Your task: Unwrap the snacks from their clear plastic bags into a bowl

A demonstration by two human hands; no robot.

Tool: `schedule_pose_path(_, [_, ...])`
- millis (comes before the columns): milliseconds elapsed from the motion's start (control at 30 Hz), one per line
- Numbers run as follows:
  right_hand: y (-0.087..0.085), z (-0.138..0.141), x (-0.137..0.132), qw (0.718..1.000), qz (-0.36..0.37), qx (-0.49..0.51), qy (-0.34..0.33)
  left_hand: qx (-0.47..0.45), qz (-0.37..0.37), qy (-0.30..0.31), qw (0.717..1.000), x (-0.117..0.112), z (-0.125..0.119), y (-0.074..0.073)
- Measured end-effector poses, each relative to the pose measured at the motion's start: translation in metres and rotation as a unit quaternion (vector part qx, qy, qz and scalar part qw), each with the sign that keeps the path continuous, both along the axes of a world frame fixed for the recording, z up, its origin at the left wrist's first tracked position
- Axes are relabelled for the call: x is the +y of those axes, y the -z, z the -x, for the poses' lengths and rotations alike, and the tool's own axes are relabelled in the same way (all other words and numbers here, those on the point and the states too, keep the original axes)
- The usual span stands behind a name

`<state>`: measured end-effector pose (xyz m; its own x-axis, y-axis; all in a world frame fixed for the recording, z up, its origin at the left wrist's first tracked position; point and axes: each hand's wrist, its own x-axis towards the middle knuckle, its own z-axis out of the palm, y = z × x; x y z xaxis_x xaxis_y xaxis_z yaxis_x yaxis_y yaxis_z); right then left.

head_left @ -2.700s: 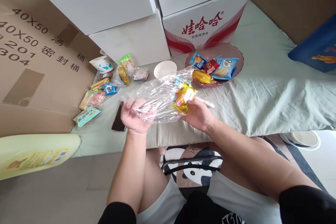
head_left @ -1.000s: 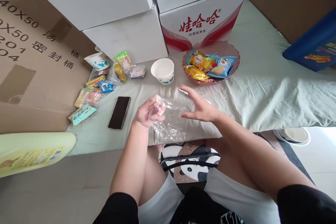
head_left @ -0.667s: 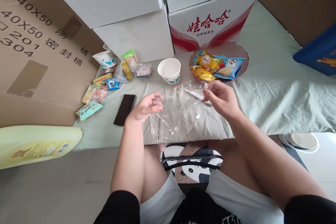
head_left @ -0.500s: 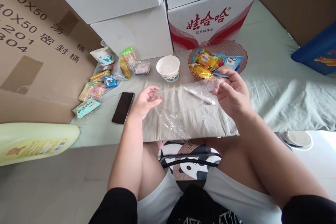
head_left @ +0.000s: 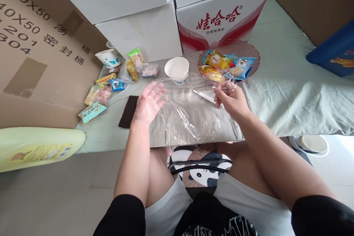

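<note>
A clear, thin plastic bag (head_left: 184, 121) is spread between my two hands above the cloth, its front part hanging towards the edge. My right hand (head_left: 231, 97) pinches the bag's right side near the rim of the bowl. My left hand (head_left: 149, 103) has its fingers apart, palm up, with the film over or around it; whether it is inside the bag I cannot tell. Under the film lies a slim white stick-like tool (head_left: 204, 97), partly covered by my right hand. Behind the bag stands a white paper cup (head_left: 177, 69) with a blue leaf print.
A pink ribbed bowl (head_left: 256, 53) holds several wrapped snacks. At left lie a dark phone (head_left: 128, 113), several packaged snacks (head_left: 94, 112) and another paper cup (head_left: 107, 59). White boxes (head_left: 221, 25) stand behind, a cardboard box (head_left: 33, 51) and a pale yellow bottle (head_left: 41, 147) at left.
My left hand has opened from a pinch to spread fingers, palm turned up. My right hand has moved left and slightly down, and the plastic bag is spread wider.
</note>
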<state>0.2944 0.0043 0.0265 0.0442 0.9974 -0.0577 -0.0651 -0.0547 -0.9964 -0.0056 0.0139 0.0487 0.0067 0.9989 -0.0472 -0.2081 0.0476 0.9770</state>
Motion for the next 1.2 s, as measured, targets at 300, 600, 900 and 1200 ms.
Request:
schedule_pose_path(300, [0.006,-0.003,0.004,0.999,-0.037,-0.012,0.021,0.19,0.127,0.0,0.974,-0.004,-0.015,0.004])
schedule_pose_path(600, [0.003,-0.01,0.005,0.988,-0.052,0.138,0.044,-0.036,0.019,-0.024,0.999,-0.008,-0.003,-0.013])
schedule_pose_path(900, [-0.006,-0.026,0.004,0.985,-0.075,0.149,0.039,-0.041,0.114,-0.1,0.988,0.008,0.005,-0.004])
schedule_pose_path(1200, [-0.021,-0.048,-0.011,0.981,-0.015,0.188,-0.05,-0.045,0.08,-0.002,0.996,-0.006,0.009,-0.013])
